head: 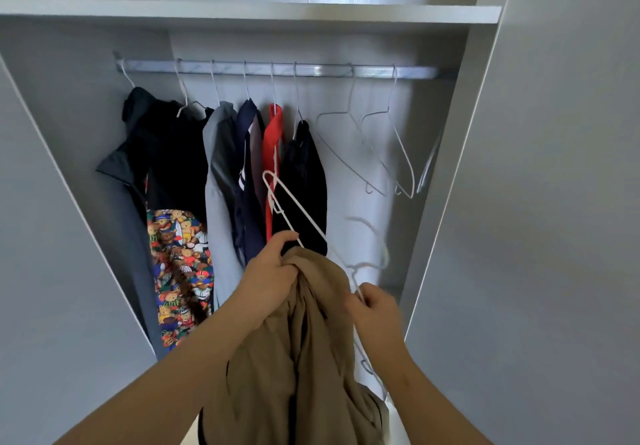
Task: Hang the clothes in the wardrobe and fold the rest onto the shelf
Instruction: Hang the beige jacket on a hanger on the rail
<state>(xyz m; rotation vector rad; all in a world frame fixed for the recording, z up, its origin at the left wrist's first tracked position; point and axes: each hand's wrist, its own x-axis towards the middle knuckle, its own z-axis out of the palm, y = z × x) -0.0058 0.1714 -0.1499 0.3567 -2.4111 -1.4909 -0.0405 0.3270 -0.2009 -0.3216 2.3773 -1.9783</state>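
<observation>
Rail (pixel 277 70): six garments hung, spare hangers free.
Left hand (pixel 273 271): grips tan garment (pixel 311 340) (bunched, before wardrobe).
Right hand (pixel 375 309): pinches white hanger (pixel 294 209).
Left: hang it; folding unseen.

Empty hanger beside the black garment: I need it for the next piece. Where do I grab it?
Probably pinch the empty hanger at its neck, just below the hook on the rail, coming from the front right: the black garment crowds its left side, and the sloping arms leave the neck exposed.
</observation>
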